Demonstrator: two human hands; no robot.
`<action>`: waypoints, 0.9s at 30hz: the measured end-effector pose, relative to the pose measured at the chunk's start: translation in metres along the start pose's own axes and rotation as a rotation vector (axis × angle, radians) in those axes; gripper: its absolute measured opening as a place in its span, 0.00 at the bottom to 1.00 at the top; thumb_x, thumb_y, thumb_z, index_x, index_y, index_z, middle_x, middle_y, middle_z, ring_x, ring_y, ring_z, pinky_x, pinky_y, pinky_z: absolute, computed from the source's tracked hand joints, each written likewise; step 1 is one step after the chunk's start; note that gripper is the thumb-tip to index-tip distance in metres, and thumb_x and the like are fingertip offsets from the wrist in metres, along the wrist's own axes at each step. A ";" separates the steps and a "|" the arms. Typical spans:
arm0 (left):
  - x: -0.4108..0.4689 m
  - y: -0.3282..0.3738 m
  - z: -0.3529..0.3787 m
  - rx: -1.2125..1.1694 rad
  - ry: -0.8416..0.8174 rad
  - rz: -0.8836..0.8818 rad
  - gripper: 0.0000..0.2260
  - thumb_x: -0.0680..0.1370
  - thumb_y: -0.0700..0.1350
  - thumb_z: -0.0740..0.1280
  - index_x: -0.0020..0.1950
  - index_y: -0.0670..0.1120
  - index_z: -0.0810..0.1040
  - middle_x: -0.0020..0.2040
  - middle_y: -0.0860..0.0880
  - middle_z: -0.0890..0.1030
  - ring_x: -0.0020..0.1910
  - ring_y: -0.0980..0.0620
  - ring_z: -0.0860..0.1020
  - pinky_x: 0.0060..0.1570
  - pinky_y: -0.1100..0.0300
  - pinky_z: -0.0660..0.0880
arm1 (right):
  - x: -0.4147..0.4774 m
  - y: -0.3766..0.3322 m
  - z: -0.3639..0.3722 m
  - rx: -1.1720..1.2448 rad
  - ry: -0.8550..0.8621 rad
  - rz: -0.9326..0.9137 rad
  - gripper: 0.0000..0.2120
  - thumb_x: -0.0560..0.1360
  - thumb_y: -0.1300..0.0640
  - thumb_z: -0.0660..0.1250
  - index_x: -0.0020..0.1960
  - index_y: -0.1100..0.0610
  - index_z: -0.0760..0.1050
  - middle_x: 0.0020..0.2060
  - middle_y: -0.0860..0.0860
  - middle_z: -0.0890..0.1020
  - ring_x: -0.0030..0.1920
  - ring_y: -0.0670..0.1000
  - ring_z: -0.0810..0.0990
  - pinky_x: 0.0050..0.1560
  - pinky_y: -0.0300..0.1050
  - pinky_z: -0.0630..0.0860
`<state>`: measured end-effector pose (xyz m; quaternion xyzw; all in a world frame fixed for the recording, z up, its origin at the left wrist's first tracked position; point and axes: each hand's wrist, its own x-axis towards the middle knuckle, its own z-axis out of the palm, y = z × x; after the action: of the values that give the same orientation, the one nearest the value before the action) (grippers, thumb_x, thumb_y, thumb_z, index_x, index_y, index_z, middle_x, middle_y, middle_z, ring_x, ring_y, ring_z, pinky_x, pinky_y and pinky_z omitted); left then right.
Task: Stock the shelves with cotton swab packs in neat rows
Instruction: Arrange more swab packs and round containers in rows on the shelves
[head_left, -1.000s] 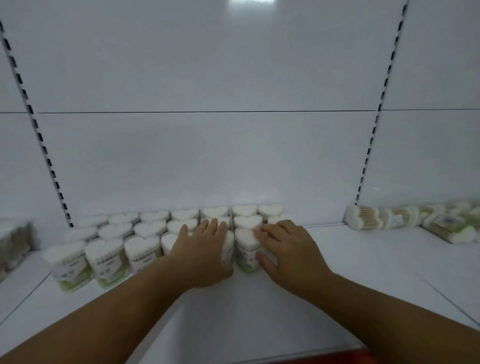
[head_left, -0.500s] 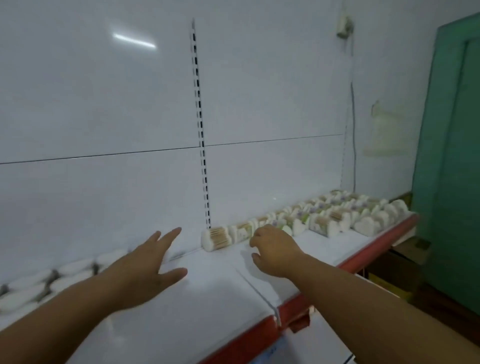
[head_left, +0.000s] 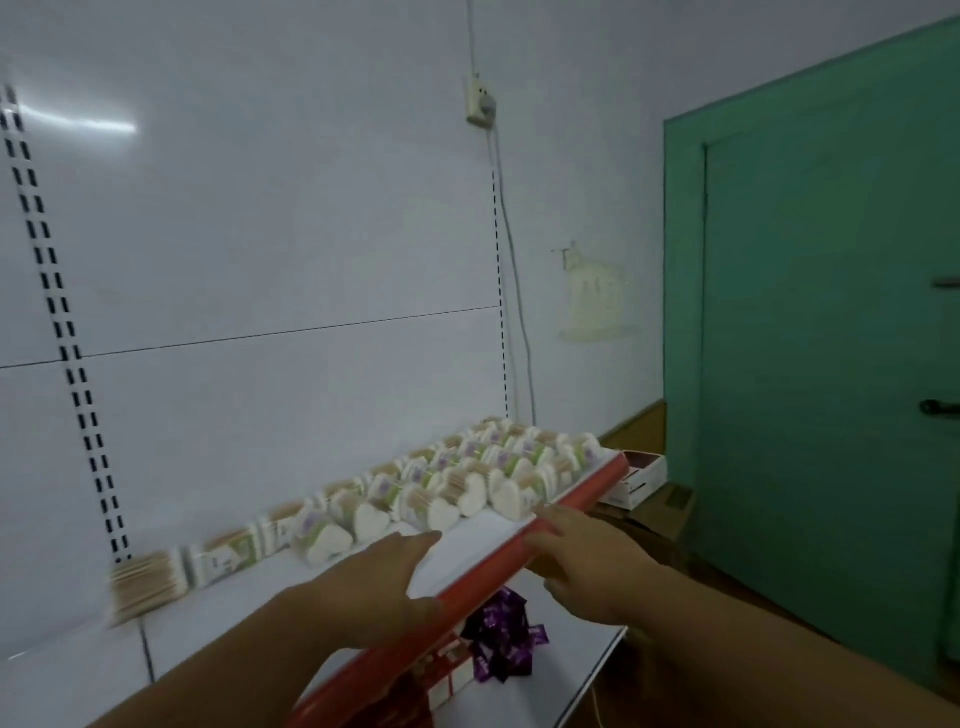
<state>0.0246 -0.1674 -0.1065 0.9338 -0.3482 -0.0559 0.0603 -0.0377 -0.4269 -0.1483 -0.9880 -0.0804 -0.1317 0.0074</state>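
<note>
Where heart-shaped packs (head_left: 470, 494) lie — left hand (head_left: 363, 587), right hand (head_left: 587, 566) flat.

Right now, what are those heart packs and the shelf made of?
Heart-shaped cotton swab packs: probably clear plastic, since tan sticks show inside, though blur leaves it unsure. Shelf: likely painted metal, smooth, white and slightly glossy, with a shiny red front strip, perhaps plastic.

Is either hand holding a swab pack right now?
No, the left hand and right hand both reach open toward the swab packs, holding nothing.
</note>
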 end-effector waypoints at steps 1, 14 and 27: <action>0.011 0.013 0.005 0.003 -0.010 0.022 0.35 0.77 0.62 0.61 0.79 0.56 0.47 0.79 0.53 0.53 0.76 0.54 0.54 0.72 0.59 0.54 | -0.004 0.013 0.002 0.021 0.002 0.014 0.25 0.76 0.46 0.61 0.72 0.43 0.62 0.74 0.46 0.60 0.74 0.50 0.57 0.72 0.50 0.60; 0.162 0.049 0.029 0.017 0.408 0.066 0.29 0.77 0.58 0.61 0.75 0.50 0.62 0.72 0.51 0.68 0.71 0.51 0.64 0.70 0.55 0.59 | 0.027 0.098 0.023 -0.017 -0.061 0.062 0.27 0.77 0.53 0.62 0.74 0.45 0.59 0.73 0.45 0.62 0.70 0.49 0.63 0.68 0.46 0.66; 0.220 0.031 0.035 -0.027 0.319 0.000 0.21 0.71 0.57 0.66 0.62 0.53 0.71 0.54 0.54 0.79 0.51 0.54 0.77 0.41 0.61 0.69 | 0.141 0.152 0.012 -0.197 0.008 -0.131 0.27 0.76 0.48 0.64 0.73 0.46 0.63 0.78 0.53 0.48 0.77 0.55 0.41 0.73 0.55 0.40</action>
<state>0.1646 -0.3383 -0.1499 0.9299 -0.3334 0.0884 0.1273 0.1237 -0.5544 -0.1222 -0.9760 -0.1316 -0.1429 -0.0980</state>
